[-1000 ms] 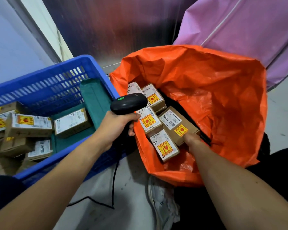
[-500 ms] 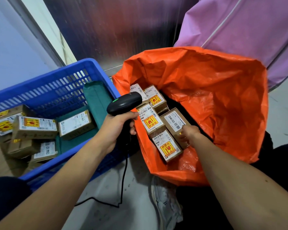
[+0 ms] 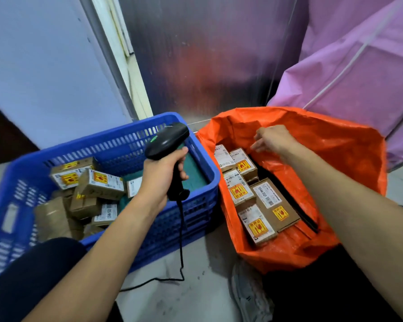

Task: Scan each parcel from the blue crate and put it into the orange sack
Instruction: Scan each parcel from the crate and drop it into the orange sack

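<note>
Orange and wide open, the crinkled plastic sack (image 3: pixel 335 159) stands on the floor (image 3: pixel 196 298) just beside the blue slatted plastic crate (image 3: pixel 116 147). Five small brown cardboard parcels (image 3: pixel 275 203) with white labels and yellow stickers lie in its bottom, so that share of the work looks done. By my judgement more is left than finished. A jumbled heap of similar boxes (image 3: pixel 100 184) sits in the crate's left half, at least half a dozen showing, with others perhaps buried beneath. The left hand (image 3: pixel 158 175) hovers over the crate's right end, its grip clamped round the handle of a black handheld barcode scanner (image 3: pixel 166 140), whose cord (image 3: pixel 181 240) hangs down past the crate wall to the floor. The right hand (image 3: pixel 271 139) is above the sack's far side, clear of the parcels, its grip apart and empty, fingers loosely spread. Neither hand holds a parcel, so the next one has yet to be picked from the crate and scanned.
</note>
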A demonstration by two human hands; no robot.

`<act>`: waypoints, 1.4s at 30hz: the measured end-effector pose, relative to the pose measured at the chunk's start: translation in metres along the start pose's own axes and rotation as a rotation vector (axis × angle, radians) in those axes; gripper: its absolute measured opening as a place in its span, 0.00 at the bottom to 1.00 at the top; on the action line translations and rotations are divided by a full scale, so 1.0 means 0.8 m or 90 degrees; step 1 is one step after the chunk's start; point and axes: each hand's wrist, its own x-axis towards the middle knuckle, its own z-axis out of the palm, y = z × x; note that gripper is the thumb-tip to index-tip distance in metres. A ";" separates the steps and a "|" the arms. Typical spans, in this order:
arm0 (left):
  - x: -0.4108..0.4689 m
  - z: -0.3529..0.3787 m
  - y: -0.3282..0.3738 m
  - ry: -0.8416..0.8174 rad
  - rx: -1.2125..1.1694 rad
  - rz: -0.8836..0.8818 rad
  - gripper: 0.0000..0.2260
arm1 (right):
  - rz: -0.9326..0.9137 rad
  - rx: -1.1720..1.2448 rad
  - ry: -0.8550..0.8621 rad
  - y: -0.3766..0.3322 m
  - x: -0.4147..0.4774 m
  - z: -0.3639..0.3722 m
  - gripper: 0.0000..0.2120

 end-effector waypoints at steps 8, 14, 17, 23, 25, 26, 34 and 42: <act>-0.028 -0.087 0.071 0.049 0.010 0.087 0.09 | -0.248 -0.132 -0.043 -0.118 -0.068 0.033 0.11; -0.035 -0.159 0.096 0.078 0.067 0.118 0.08 | -0.377 -0.292 -0.076 -0.141 -0.102 0.095 0.10; -0.046 -0.185 0.117 0.122 0.055 0.141 0.07 | -0.430 -0.315 -0.095 -0.162 -0.109 0.124 0.10; -0.075 -0.237 0.145 0.158 0.007 0.155 0.07 | -0.445 -0.369 -0.113 -0.173 -0.096 0.169 0.10; -0.079 -0.256 0.138 0.194 0.027 0.148 0.07 | -0.449 -0.382 -0.131 -0.176 -0.097 0.186 0.10; -0.080 -0.264 0.134 0.211 0.034 0.144 0.07 | -0.452 -0.383 -0.142 -0.178 -0.098 0.194 0.10; -0.087 -0.303 0.115 0.244 0.073 0.118 0.04 | -0.450 -0.376 -0.212 -0.179 -0.094 0.265 0.11; -0.068 -0.317 0.106 0.225 0.031 -0.018 0.07 | -0.341 -0.398 -0.291 -0.159 -0.055 0.339 0.13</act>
